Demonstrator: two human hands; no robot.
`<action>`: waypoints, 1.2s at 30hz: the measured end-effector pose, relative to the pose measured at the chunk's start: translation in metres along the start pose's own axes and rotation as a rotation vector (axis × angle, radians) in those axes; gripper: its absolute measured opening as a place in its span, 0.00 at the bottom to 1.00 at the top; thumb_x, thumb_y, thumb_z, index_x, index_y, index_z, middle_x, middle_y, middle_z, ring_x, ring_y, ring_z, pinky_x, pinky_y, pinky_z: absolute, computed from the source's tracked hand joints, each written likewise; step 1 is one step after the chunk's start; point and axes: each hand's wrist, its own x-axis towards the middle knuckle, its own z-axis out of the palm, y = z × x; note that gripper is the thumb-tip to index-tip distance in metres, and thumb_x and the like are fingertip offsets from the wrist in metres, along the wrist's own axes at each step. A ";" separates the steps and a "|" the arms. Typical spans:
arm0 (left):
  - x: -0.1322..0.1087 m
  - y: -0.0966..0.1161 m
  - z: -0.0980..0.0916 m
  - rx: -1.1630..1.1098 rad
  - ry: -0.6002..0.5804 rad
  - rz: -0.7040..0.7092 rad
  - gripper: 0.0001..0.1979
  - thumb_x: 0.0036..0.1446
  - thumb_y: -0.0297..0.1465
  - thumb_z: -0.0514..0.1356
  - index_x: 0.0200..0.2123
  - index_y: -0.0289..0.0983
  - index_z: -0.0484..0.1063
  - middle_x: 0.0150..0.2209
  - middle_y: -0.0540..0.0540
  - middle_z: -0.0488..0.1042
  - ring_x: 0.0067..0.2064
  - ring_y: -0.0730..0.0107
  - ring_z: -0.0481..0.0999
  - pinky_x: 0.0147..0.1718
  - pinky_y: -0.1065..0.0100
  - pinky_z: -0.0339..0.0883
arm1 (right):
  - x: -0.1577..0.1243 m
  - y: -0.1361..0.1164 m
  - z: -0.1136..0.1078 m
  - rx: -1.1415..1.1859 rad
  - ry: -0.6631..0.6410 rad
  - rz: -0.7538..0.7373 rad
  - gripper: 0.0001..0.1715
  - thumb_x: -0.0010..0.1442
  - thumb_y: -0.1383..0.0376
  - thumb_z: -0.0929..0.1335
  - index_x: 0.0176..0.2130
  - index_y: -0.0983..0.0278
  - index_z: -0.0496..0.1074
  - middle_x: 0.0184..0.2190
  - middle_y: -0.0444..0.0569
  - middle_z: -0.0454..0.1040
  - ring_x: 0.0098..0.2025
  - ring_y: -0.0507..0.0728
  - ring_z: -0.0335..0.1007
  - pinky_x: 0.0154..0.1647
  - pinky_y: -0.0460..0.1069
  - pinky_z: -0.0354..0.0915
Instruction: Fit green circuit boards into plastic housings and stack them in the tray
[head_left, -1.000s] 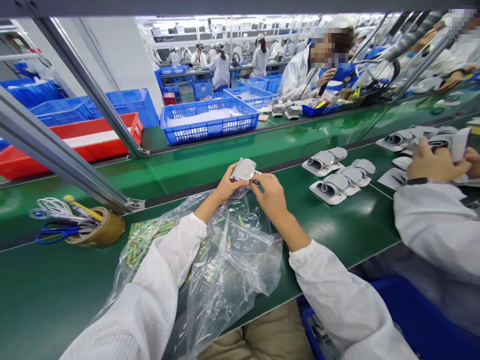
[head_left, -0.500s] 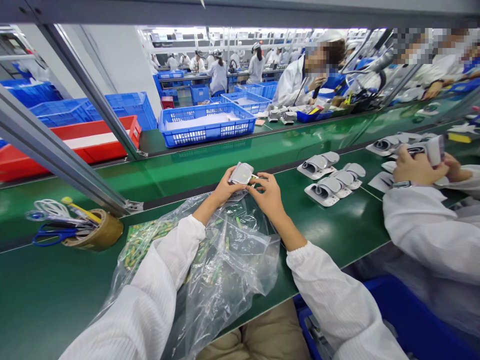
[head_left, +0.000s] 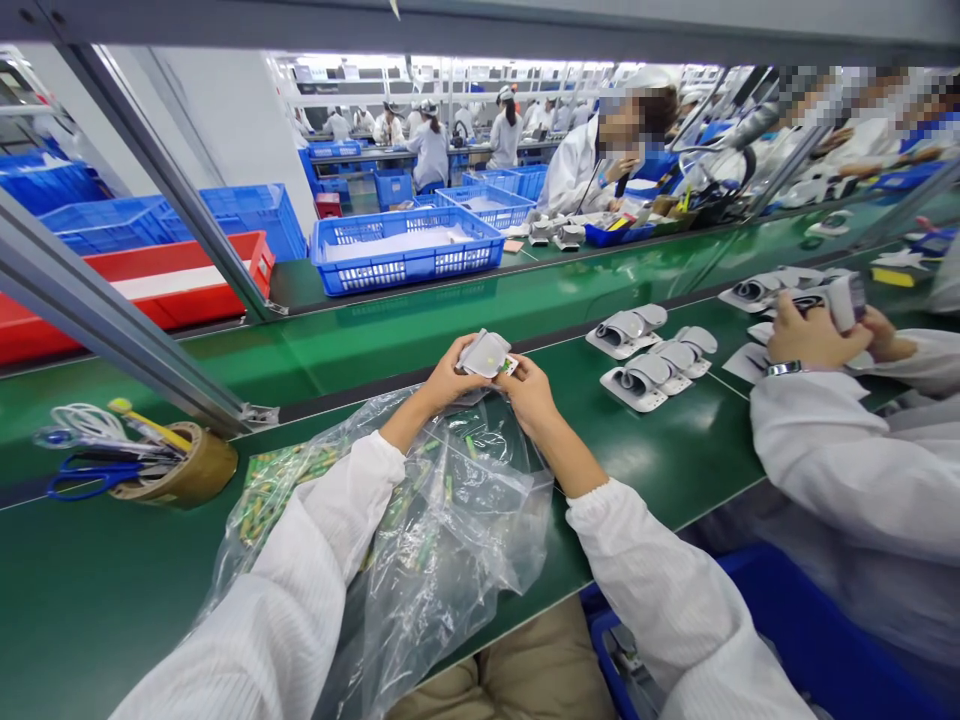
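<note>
My left hand (head_left: 444, 382) grips a small white-grey device (head_left: 484, 354) from the left, just above the green bench. My right hand (head_left: 531, 392) closes on the device's right end, fingers pinched around a small green part there. Under both forearms lies a clear plastic bag (head_left: 442, 520) holding several green-and-gold batteries (head_left: 264, 490). Three more white devices (head_left: 651, 352) lie on the bench to the right.
A tape roll (head_left: 187, 470) stuffed with blue scissors and pens stands at left. A metal frame post (head_left: 112, 318) slants behind it. Blue crate (head_left: 409, 262) and red crate (head_left: 150, 290) sit beyond the conveyor. A co-worker's hands (head_left: 814, 335) hold a device at right.
My right hand has closed in from open fingers to a pinch at the device's right end. The left hand keeps its hold. The view shifted slightly left.
</note>
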 end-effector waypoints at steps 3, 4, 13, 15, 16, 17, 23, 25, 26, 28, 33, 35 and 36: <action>-0.001 0.007 -0.001 -0.211 0.089 -0.050 0.36 0.42 0.35 0.78 0.58 0.41 0.79 0.52 0.43 0.84 0.56 0.50 0.82 0.58 0.55 0.77 | -0.006 -0.011 0.003 -0.040 -0.059 -0.156 0.40 0.52 0.43 0.80 0.54 0.60 0.72 0.48 0.53 0.81 0.42 0.59 0.79 0.40 0.53 0.79; -0.001 0.010 -0.002 -0.306 0.126 -0.081 0.32 0.46 0.37 0.76 0.56 0.39 0.80 0.51 0.42 0.85 0.54 0.51 0.83 0.56 0.55 0.78 | -0.009 -0.014 0.005 -0.049 -0.078 -0.192 0.40 0.54 0.41 0.78 0.56 0.60 0.72 0.49 0.54 0.80 0.42 0.59 0.79 0.40 0.54 0.79; -0.002 0.029 -0.011 -0.614 0.287 -0.471 0.29 0.71 0.42 0.51 0.56 0.22 0.77 0.34 0.33 0.84 0.23 0.67 0.76 0.21 0.70 0.74 | -0.019 -0.016 0.010 0.033 -0.065 -0.148 0.34 0.56 0.37 0.78 0.43 0.62 0.76 0.37 0.48 0.79 0.33 0.55 0.76 0.27 0.47 0.74; -0.002 0.029 -0.009 -0.616 0.285 -0.488 0.28 0.72 0.42 0.51 0.57 0.23 0.76 0.34 0.33 0.84 0.21 0.67 0.74 0.19 0.70 0.72 | -0.018 -0.015 0.009 0.032 -0.054 -0.122 0.33 0.55 0.38 0.78 0.41 0.61 0.76 0.34 0.47 0.79 0.31 0.54 0.75 0.26 0.47 0.72; -0.002 0.029 -0.007 -0.617 0.287 -0.488 0.28 0.72 0.42 0.51 0.57 0.24 0.77 0.33 0.34 0.83 0.20 0.68 0.73 0.18 0.70 0.71 | -0.017 -0.015 0.009 0.027 -0.053 -0.112 0.32 0.55 0.38 0.78 0.40 0.61 0.75 0.33 0.47 0.79 0.31 0.53 0.75 0.26 0.47 0.72; -0.001 0.030 -0.006 -0.616 0.290 -0.487 0.28 0.72 0.42 0.51 0.56 0.25 0.77 0.33 0.34 0.83 0.20 0.69 0.72 0.17 0.70 0.70 | -0.017 -0.016 0.008 0.019 -0.057 -0.105 0.32 0.55 0.38 0.78 0.40 0.61 0.75 0.33 0.47 0.79 0.31 0.53 0.75 0.26 0.47 0.72; -0.004 0.034 -0.006 -0.727 0.401 -0.500 0.22 0.74 0.42 0.50 0.49 0.31 0.76 0.25 0.43 0.75 0.19 0.70 0.71 0.17 0.73 0.66 | -0.020 -0.018 0.008 -0.019 -0.092 -0.087 0.30 0.55 0.41 0.78 0.39 0.62 0.75 0.33 0.49 0.81 0.30 0.53 0.74 0.27 0.47 0.72; -0.006 0.036 -0.009 -0.821 0.443 -0.491 0.20 0.75 0.39 0.49 0.50 0.31 0.76 0.24 0.47 0.70 0.19 0.73 0.69 0.18 0.76 0.64 | -0.021 -0.016 0.007 -0.037 -0.103 -0.084 0.29 0.55 0.41 0.78 0.39 0.62 0.75 0.33 0.49 0.81 0.29 0.52 0.73 0.27 0.47 0.71; -0.006 0.036 -0.011 -0.847 0.444 -0.482 0.20 0.74 0.39 0.50 0.51 0.31 0.75 0.23 0.49 0.68 0.18 0.74 0.68 0.18 0.76 0.62 | -0.021 -0.015 0.007 -0.048 -0.108 -0.087 0.29 0.55 0.41 0.78 0.39 0.62 0.75 0.33 0.49 0.81 0.29 0.53 0.73 0.27 0.47 0.71; -0.005 0.038 -0.012 -0.832 0.401 -0.456 0.19 0.74 0.41 0.54 0.51 0.32 0.75 0.23 0.51 0.67 0.17 0.76 0.64 0.17 0.76 0.59 | -0.020 -0.014 0.007 -0.061 -0.115 -0.096 0.30 0.56 0.40 0.77 0.39 0.62 0.75 0.33 0.49 0.81 0.29 0.53 0.73 0.26 0.46 0.71; -0.001 0.040 0.004 -0.374 0.262 -0.273 0.23 0.58 0.41 0.74 0.49 0.38 0.71 0.36 0.46 0.80 0.28 0.72 0.78 0.26 0.74 0.70 | -0.017 -0.026 0.014 0.123 -0.205 0.043 0.40 0.50 0.37 0.80 0.46 0.60 0.70 0.33 0.44 0.79 0.27 0.53 0.75 0.23 0.47 0.72; 0.000 0.043 0.012 -0.151 0.257 -0.129 0.36 0.41 0.36 0.82 0.49 0.43 0.66 0.45 0.49 0.81 0.38 0.69 0.83 0.37 0.70 0.78 | -0.015 -0.034 0.016 0.265 -0.196 0.070 0.45 0.45 0.40 0.83 0.51 0.59 0.69 0.37 0.41 0.77 0.30 0.54 0.77 0.27 0.49 0.77; 0.002 0.045 0.014 -0.058 0.239 -0.075 0.41 0.35 0.34 0.84 0.50 0.44 0.65 0.48 0.50 0.81 0.41 0.68 0.83 0.40 0.68 0.79 | -0.013 -0.036 0.016 0.320 -0.173 0.053 0.46 0.44 0.42 0.84 0.52 0.59 0.69 0.39 0.41 0.76 0.32 0.53 0.78 0.30 0.50 0.79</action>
